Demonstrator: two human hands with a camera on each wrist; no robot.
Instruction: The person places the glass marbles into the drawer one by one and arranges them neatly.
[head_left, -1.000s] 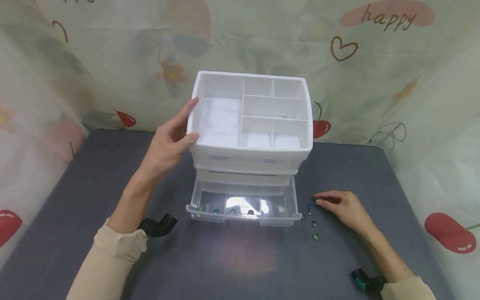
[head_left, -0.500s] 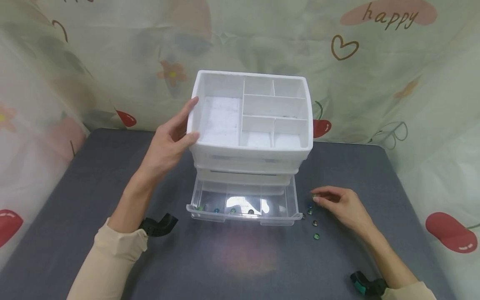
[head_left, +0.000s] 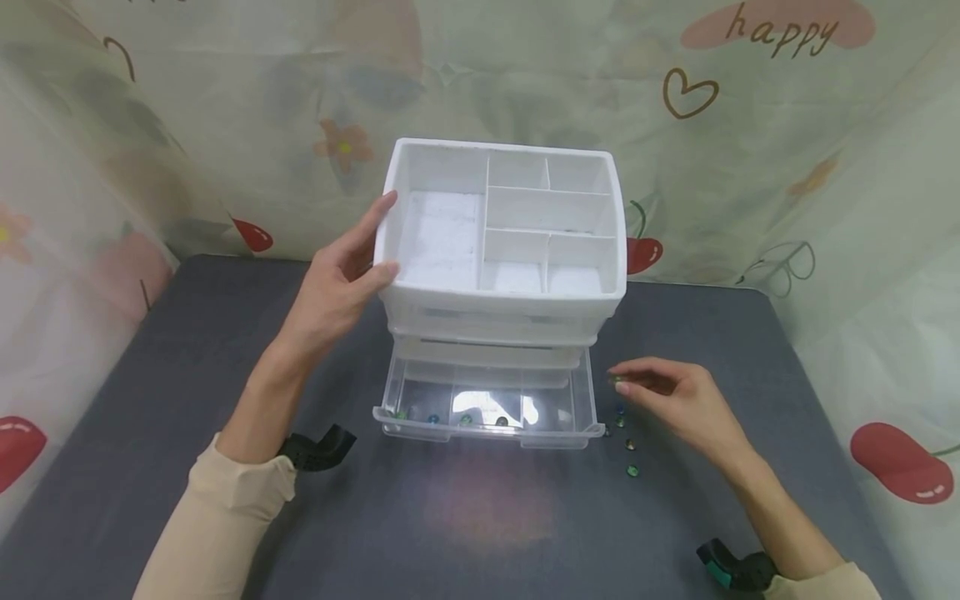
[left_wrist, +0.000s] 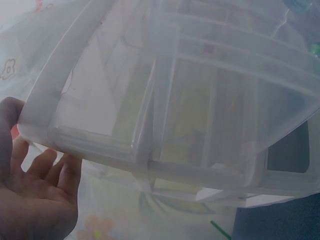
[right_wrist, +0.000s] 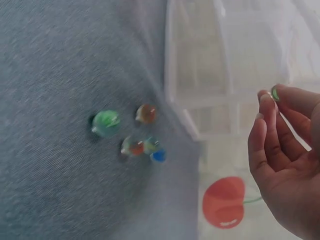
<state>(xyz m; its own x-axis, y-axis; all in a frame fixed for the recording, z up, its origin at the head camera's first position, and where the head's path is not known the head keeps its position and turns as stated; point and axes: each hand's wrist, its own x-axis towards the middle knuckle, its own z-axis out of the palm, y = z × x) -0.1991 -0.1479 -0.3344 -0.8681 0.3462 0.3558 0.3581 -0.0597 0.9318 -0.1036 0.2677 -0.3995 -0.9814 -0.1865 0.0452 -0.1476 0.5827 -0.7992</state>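
Note:
A white desktop organizer [head_left: 551, 212] with a divided top stands mid-table. Its clear bottom drawer [head_left: 491, 437] is pulled out, with several glass marbles [head_left: 466, 419] along the front. My left hand [head_left: 333, 292] grips the organizer's left side, thumb over the top rim; in the left wrist view the fingers [left_wrist: 67, 172] curl at its edge. To the drawer's right, my right hand [head_left: 686, 404] pinches a green marble [right_wrist: 275, 94] between thumb and fingertips, held above the table. Several loose marbles lie below that hand, among them a green one [right_wrist: 106, 123] and a blue one [right_wrist: 158, 155].
The dark grey table [head_left: 345, 517] reaches back to a patterned cloth [head_left: 285, 108] hung behind and at both sides. A clear upper drawer sits shut beneath the organizer's top. Black camera mounts [head_left: 738, 568] are strapped to both wrists.
My right hand has lifted the green marble from the table and moved up and left toward the drawer. The left hand stays on the organizer.

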